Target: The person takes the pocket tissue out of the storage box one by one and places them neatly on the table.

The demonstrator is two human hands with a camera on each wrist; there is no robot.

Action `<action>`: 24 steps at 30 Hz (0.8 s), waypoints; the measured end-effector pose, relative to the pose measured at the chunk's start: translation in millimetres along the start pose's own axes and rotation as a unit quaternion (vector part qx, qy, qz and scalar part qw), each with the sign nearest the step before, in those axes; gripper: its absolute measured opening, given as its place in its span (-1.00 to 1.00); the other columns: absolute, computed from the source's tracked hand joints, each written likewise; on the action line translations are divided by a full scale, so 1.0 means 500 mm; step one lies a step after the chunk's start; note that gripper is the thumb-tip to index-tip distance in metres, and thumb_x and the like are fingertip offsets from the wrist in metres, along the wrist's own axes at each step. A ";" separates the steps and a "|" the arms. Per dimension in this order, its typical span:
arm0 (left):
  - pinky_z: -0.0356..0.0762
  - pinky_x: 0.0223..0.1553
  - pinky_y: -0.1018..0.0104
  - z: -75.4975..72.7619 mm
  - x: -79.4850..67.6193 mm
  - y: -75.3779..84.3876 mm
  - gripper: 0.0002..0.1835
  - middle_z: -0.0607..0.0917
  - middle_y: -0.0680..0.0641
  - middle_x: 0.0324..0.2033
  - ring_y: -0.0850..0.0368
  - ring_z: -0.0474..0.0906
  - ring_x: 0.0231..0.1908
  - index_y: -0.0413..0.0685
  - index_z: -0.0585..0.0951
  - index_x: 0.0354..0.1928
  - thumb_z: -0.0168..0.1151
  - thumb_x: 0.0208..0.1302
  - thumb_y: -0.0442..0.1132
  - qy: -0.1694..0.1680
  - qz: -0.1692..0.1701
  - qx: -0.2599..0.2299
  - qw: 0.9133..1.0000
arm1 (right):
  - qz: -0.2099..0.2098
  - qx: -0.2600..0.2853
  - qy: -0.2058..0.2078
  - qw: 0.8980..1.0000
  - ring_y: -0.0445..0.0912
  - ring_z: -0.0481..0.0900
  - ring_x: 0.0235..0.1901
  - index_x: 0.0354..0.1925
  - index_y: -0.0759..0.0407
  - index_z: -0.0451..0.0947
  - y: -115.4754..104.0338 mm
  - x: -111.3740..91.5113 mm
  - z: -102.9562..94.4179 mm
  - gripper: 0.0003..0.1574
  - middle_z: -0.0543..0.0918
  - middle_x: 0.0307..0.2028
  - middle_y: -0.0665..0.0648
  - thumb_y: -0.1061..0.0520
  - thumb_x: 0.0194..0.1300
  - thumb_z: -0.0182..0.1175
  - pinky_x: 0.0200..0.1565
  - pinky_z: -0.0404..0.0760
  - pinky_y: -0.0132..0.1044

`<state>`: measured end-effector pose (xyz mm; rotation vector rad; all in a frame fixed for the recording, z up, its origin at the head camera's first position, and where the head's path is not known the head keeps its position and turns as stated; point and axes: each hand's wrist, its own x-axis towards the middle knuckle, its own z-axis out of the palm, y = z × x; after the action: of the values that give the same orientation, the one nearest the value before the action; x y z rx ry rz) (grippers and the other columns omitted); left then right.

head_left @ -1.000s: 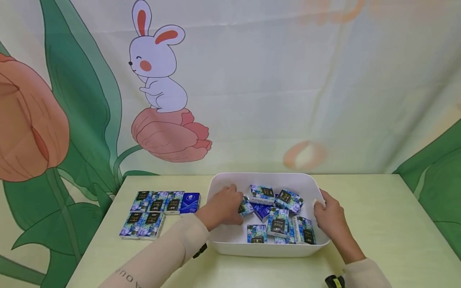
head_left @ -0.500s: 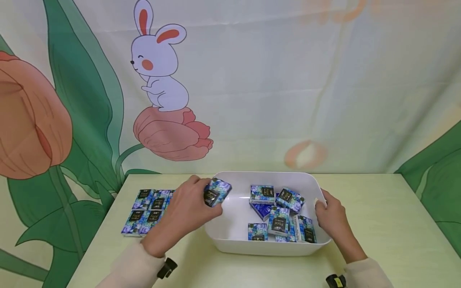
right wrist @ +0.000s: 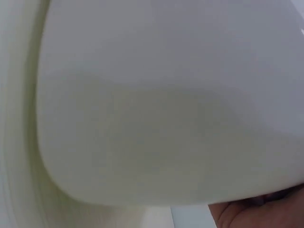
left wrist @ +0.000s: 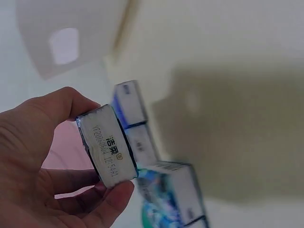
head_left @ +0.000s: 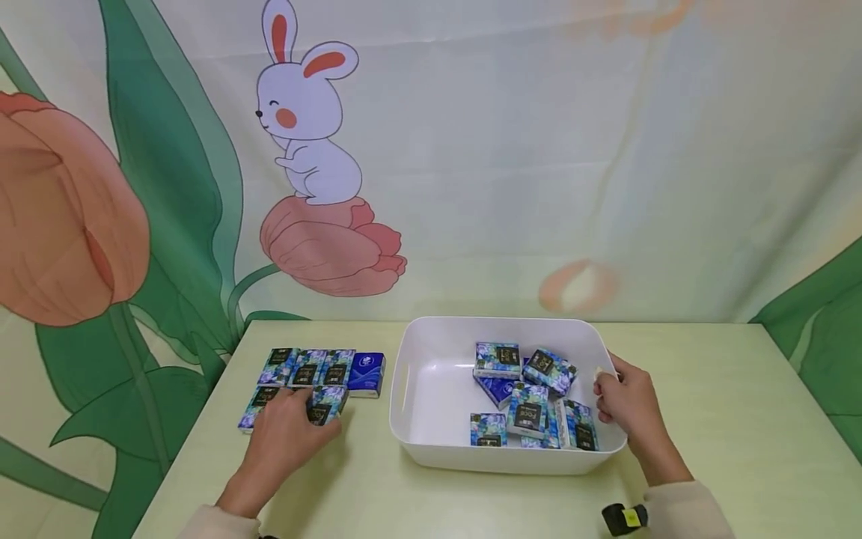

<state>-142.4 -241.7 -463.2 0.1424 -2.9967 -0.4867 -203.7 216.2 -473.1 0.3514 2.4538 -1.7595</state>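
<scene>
My left hand (head_left: 286,434) pinches a small floral blue tissue pack (head_left: 328,404) between thumb and fingers, at the front row of packs on the table. In the left wrist view the white printed side of this tissue pack (left wrist: 107,145) faces the camera, with the laid-out packs just beyond it. My right hand (head_left: 633,408) grips the right end of a white plastic bin (head_left: 431,455), its thumb over the rim. Several tissue packs (head_left: 528,409) lie loosely in the right half of the bin, mostly floral, with a plain blue one (head_left: 496,391) partly covered.
Left of the bin, a back row holds floral packs (head_left: 306,367) and a plain blue pack (head_left: 367,374) at its right end. A front-row pack (head_left: 252,408) is partly behind my left hand. A printed curtain (head_left: 471,187) hangs behind the table (head_left: 727,419).
My left hand has lifted a floral tissue pack out of the bin and carried it left to the front row. My right hand stays on the bin's end.
</scene>
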 end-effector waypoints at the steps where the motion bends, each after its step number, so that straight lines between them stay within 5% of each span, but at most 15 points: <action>1: 0.56 -0.17 -0.26 0.012 0.001 -0.006 -0.25 0.63 -0.44 -0.11 -0.36 0.60 -0.14 -0.50 0.60 0.06 0.46 0.01 0.05 0.001 0.001 0.002 1.000 | 0.002 0.003 0.000 1.000 -0.15 0.34 -0.66 0.42 0.29 0.31 0.000 0.000 0.000 -0.38 0.50 -0.43 0.20 0.25 0.43 -0.09 -0.59 0.44 -0.33; 12: 0.58 -0.22 -0.20 0.087 0.009 -0.028 -0.31 0.57 -0.42 -0.23 -0.32 0.58 -0.31 -0.53 0.61 -0.10 0.48 0.00 0.04 0.035 0.010 0.049 0.998 | 0.020 -0.009 -0.011 1.000 -0.17 0.31 -0.68 0.03 0.50 0.41 0.002 0.001 0.003 -0.59 0.45 -0.53 0.13 0.16 0.51 -0.14 -0.64 0.35 -0.34; 19: 0.57 -0.13 -0.24 0.100 0.010 -0.027 -0.28 0.52 -0.47 -0.11 -0.36 0.57 -0.20 -0.56 0.59 -0.01 0.45 0.04 0.03 0.030 -0.011 0.053 0.998 | 0.006 -0.019 -0.010 1.000 -0.17 0.30 -0.71 -0.09 0.50 0.43 0.000 0.000 0.004 -0.60 0.41 -0.59 0.07 0.14 0.51 -0.16 -0.65 0.33 -0.35; 24: 0.58 -0.15 -0.22 0.096 0.012 -0.013 -0.25 0.52 -0.46 -0.12 -0.35 0.57 -0.20 -0.55 0.59 0.02 0.47 0.05 0.06 0.047 0.005 0.063 0.997 | 0.009 -0.063 -0.001 0.998 -0.13 0.37 -0.70 -0.13 0.46 0.44 0.000 -0.002 0.003 -0.59 0.44 -0.61 0.09 0.10 0.51 -0.14 -0.61 0.40 -0.30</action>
<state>-153.2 -233.8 -510.0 0.1566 -2.9340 -0.2805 -202.9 214.8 -473.1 0.3602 2.5366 -1.5869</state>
